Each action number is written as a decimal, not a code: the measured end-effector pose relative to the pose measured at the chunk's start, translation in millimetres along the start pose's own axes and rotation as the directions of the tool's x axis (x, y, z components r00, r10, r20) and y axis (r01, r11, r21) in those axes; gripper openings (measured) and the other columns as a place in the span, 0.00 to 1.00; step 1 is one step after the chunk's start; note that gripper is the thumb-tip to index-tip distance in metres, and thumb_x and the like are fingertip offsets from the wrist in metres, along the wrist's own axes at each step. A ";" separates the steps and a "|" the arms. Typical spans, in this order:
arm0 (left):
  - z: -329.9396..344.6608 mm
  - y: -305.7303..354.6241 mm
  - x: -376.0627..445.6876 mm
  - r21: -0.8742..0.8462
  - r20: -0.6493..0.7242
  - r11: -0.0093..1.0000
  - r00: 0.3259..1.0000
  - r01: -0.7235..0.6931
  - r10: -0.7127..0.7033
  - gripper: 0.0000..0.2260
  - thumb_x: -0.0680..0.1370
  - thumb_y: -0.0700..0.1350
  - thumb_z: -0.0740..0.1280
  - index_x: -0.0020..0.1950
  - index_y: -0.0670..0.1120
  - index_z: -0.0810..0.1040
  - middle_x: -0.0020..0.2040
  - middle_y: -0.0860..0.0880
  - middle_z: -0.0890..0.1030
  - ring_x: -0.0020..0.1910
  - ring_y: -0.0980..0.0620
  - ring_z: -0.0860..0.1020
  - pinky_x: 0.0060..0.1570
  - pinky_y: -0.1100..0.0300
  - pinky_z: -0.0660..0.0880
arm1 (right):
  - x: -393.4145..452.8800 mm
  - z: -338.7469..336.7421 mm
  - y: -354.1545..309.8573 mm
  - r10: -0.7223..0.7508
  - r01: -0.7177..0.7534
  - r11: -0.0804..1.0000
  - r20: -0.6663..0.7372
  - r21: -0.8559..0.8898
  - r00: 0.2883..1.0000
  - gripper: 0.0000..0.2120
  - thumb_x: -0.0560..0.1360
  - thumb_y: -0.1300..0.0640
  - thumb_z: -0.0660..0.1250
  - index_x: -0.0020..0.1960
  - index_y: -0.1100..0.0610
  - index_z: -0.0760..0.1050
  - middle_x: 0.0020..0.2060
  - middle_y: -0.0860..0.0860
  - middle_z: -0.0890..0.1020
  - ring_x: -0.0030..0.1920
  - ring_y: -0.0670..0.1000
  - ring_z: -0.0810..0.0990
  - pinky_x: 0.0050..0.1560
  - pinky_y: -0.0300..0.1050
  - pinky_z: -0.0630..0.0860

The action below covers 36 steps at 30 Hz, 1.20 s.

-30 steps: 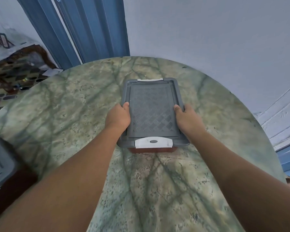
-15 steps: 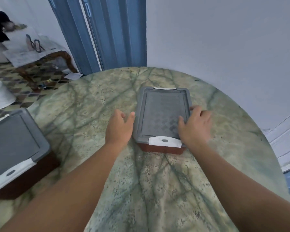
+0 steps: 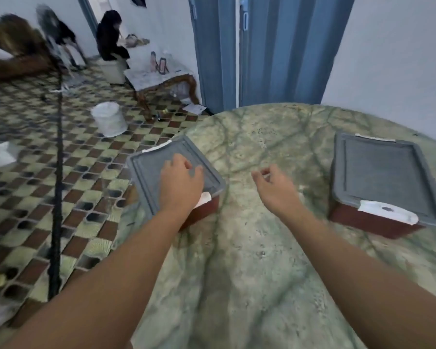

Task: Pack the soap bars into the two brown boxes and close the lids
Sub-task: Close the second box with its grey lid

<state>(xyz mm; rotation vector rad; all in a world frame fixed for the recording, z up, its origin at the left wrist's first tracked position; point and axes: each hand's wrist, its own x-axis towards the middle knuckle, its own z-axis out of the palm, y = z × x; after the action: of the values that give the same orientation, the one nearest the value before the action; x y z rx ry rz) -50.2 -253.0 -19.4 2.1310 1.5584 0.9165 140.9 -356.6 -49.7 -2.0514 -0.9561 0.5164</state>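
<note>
Two brown boxes with grey lids and white latches stand on the round green marble table (image 3: 249, 248). The right box (image 3: 383, 182) sits near the table's right side, lid down, with neither hand on it. The left box (image 3: 161, 170) stands at the table's left edge, lid also down. My left hand (image 3: 180, 182) hovers over or rests on that lid near its front latch, fingers loosely curled. Between the two boxes, my right hand (image 3: 272, 187) hangs above the table, fingers apart and holding nothing. No soap bars show.
The table's left edge drops to a checkered tiled floor (image 3: 73, 172). A white bucket (image 3: 109, 118), a small carved side table (image 3: 161, 76) and a dark vertical pole (image 3: 57, 185) stand there. A person in dark clothes sits far back. Blue folding doors (image 3: 267, 46) rise behind the table.
Both hands left the right box. The view swung left; my left hand reached the left box's lid, and my right hand moved to the gap between the boxes.
</note>
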 end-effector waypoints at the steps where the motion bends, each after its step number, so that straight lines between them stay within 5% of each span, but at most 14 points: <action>1: -11.0 -16.4 2.5 0.038 -0.028 0.999 0.999 0.030 -0.029 0.10 0.81 0.52 0.67 0.51 0.48 0.69 0.54 0.46 0.74 0.56 0.44 0.72 0.52 0.52 0.69 | 1.2 16.2 -10.1 0.000 0.000 1.000 0.025 0.005 1.000 0.13 0.82 0.40 0.61 0.54 0.50 0.72 0.53 0.52 0.78 0.54 0.54 0.77 0.55 0.51 0.73; 5: -36.4 -76.1 10.3 0.136 -0.092 0.953 0.961 0.270 -0.259 0.16 0.79 0.52 0.69 0.57 0.44 0.67 0.64 0.37 0.70 0.65 0.37 0.66 0.61 0.44 0.67 | 13.4 70.7 -42.8 -0.026 0.025 1.000 0.120 0.016 0.992 0.18 0.82 0.42 0.60 0.64 0.53 0.73 0.61 0.55 0.76 0.59 0.55 0.76 0.59 0.50 0.73; 8: -34.7 -90.4 10.8 0.069 0.080 0.853 0.849 0.517 -0.522 0.32 0.79 0.59 0.68 0.71 0.39 0.61 0.71 0.37 0.65 0.70 0.36 0.65 0.65 0.45 0.67 | 24.9 92.0 -52.8 0.005 0.009 0.998 0.198 -0.068 0.980 0.22 0.84 0.43 0.57 0.70 0.57 0.69 0.64 0.56 0.74 0.62 0.58 0.76 0.62 0.53 0.74; 11: -19.2 -101.6 9.6 -0.178 0.225 0.742 0.761 0.646 -0.608 0.31 0.82 0.58 0.64 0.75 0.37 0.60 0.72 0.39 0.70 0.70 0.37 0.71 0.63 0.50 0.69 | 35.9 113.9 -55.4 0.039 -0.018 0.992 0.173 -0.124 0.984 0.19 0.85 0.46 0.55 0.65 0.60 0.71 0.59 0.58 0.77 0.53 0.58 0.78 0.50 0.50 0.74; 17: -1.9 -109.4 0.6 -0.173 0.100 0.803 0.821 0.571 -0.562 0.19 0.87 0.53 0.53 0.66 0.37 0.66 0.62 0.36 0.77 0.62 0.35 0.76 0.51 0.51 0.67 | 37.2 137.0 -43.2 0.103 -0.097 0.970 0.013 -0.222 0.995 0.24 0.86 0.43 0.48 0.64 0.61 0.69 0.54 0.61 0.79 0.51 0.62 0.77 0.49 0.51 0.68; 23: 3.0 -114.7 0.4 -0.146 0.081 0.823 0.836 0.549 -0.543 0.19 0.87 0.53 0.52 0.63 0.38 0.68 0.47 0.45 0.71 0.47 0.45 0.71 0.45 0.52 0.65 | 31.7 128.7 -41.6 0.091 -0.080 0.981 0.059 -0.178 0.994 0.23 0.86 0.42 0.49 0.64 0.59 0.69 0.51 0.59 0.80 0.48 0.58 0.77 0.48 0.51 0.71; 30: 0.2 -127.8 6.0 -0.073 0.223 0.926 0.911 0.370 -0.347 0.18 0.86 0.55 0.54 0.56 0.41 0.69 0.50 0.43 0.74 0.54 0.40 0.77 0.47 0.53 0.66 | -21.2 100.2 -19.5 0.109 -0.103 0.990 0.055 -0.095 0.993 0.16 0.85 0.44 0.54 0.53 0.57 0.69 0.42 0.51 0.76 0.40 0.51 0.76 0.37 0.47 0.67; 36: 15.1 -100.9 -14.4 -0.081 0.385 0.971 0.906 0.225 -0.177 0.16 0.86 0.56 0.55 0.52 0.42 0.68 0.55 0.37 0.78 0.57 0.37 0.77 0.47 0.53 0.65 | -83.4 64.7 14.8 0.239 -0.237 0.971 -0.059 0.029 0.969 0.14 0.83 0.45 0.57 0.52 0.56 0.72 0.43 0.52 0.78 0.40 0.51 0.77 0.37 0.47 0.70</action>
<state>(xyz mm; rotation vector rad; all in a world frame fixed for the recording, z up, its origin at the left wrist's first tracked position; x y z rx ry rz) -114.8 -231.0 -96.7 1.8782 1.4474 0.4843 54.0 -395.2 -97.8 -2.1625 -0.6678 0.5817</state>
